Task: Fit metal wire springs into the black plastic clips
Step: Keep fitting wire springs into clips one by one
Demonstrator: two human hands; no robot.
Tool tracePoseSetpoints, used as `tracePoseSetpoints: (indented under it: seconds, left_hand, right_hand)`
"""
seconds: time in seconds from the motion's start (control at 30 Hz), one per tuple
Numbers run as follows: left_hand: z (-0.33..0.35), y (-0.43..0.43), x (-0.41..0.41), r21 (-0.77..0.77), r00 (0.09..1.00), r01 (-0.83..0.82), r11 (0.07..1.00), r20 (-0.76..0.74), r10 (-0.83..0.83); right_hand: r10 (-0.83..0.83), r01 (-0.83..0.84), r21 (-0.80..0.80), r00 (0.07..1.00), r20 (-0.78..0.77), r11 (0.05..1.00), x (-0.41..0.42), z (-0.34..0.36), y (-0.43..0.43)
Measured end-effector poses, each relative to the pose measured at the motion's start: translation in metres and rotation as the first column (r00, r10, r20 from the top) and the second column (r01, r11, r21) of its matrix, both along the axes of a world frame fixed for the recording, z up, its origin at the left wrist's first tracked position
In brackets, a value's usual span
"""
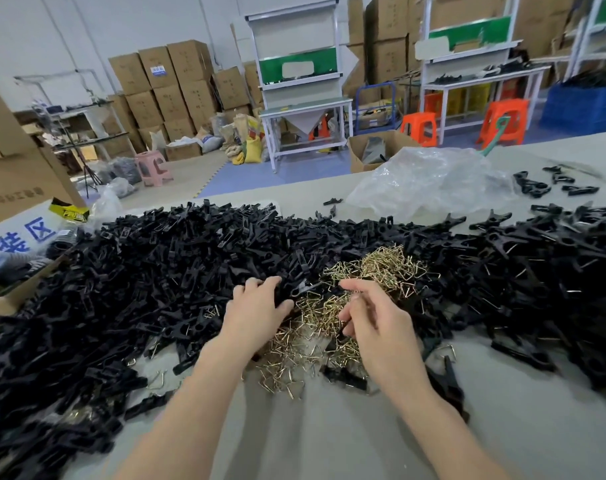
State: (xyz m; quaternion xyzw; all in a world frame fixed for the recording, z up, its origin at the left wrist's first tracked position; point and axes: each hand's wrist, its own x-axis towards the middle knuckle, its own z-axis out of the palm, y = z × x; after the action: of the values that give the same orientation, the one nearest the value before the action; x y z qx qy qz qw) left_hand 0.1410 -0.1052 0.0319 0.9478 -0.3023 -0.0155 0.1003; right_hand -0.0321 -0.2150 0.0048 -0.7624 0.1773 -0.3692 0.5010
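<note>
Head view: spring heap [317, 315] between left hand [256, 315], right hand [376, 322].

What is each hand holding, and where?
Cannot tell: the left hand curls over the black clips, the right hand over the wire springs.
</note>
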Motion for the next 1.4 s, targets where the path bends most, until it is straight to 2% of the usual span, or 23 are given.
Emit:
tracePoseSetpoints:
  seconds: [0.07, 0.2, 0.33, 0.4, 0.47, 0.63, 0.8, 0.9, 0.97, 1.03, 1.1, 1.3, 1.4]
  left_hand:
    - [0.008, -0.004, 0.007, 0.034, 0.999, 0.033, 0.999, -0.016, -0.033]
    - [0.006, 0.000, 0.006, -0.023, 0.992, 0.112, 0.993, 0.057, -0.111]
    - [0.008, 0.017, 0.009, -0.360, 1.000, 0.028, 0.932, 0.010, -0.027]
    - [0.012, 0.026, 0.011, -0.548, 0.998, -0.052, 0.835, -0.059, 0.023]
    - [0.017, 0.034, 0.009, -0.671, 0.993, -0.112, 0.733, -0.107, 0.054]
    - [0.009, 0.046, -0.013, -0.766, 0.993, -0.101, 0.635, -0.112, 0.022]
    - [-0.014, 0.051, -0.056, -0.790, 0.995, 0.032, 0.613, 0.080, 0.052]
    - [-0.017, 0.047, -0.075, -0.798, 0.992, 0.096, 0.594, 0.127, 0.010]
    - [-0.015, 0.043, -0.084, -0.770, 0.979, 0.182, 0.612, 0.198, -0.042]
    - [-0.016, 0.038, -0.091, -0.720, 0.964, 0.255, 0.645, 0.245, -0.108]
    - [-0.018, 0.035, -0.096, -0.692, 0.958, 0.279, 0.666, 0.248, -0.143]
    - [-0.018, 0.035, -0.095, -0.699, 0.967, 0.241, 0.673, 0.233, -0.105]
    - [-0.019, 0.036, -0.093, -0.766, 0.992, 0.125, 0.631, 0.103, -0.072]
  right_hand:
    - [-0.004, 0.004, -0.020, 1.000, -0.011, 1.000, 0.000, -0.002, 0.000]
    - [-0.016, 0.015, -0.049, 1.000, -0.020, 0.999, 0.000, -0.003, -0.002]
    - [-0.037, 0.033, -0.142, 0.999, -0.025, 0.989, -0.001, -0.001, -0.001]
    - [-0.021, 0.014, -0.209, 0.999, -0.034, 0.978, -0.003, 0.000, 0.001]
    - [-0.004, -0.007, -0.263, 0.999, -0.040, 0.965, -0.003, 0.002, 0.005]
    - [-0.014, -0.009, -0.333, 0.998, -0.066, 0.943, -0.004, 0.003, 0.011]
    - [0.001, -0.035, -0.372, 0.996, -0.091, 0.928, -0.003, 0.002, 0.014]
    - [0.080, -0.096, -0.247, 0.994, -0.076, 0.964, -0.001, 0.002, 0.018]
    - [0.189, -0.191, -0.013, 0.978, -0.084, 0.982, 0.001, 0.004, 0.023]
    - [0.334, -0.314, 0.259, 0.942, -0.037, 0.914, 0.004, 0.007, 0.027]
    - [0.386, -0.383, 0.400, 0.919, 0.078, 0.832, 0.006, 0.008, 0.028]
    - [0.239, -0.340, 0.590, 0.940, 0.244, 0.732, 0.008, 0.015, 0.023]
    - [0.165, -0.349, 0.662, 0.931, 0.325, 0.663, 0.005, 0.015, 0.014]
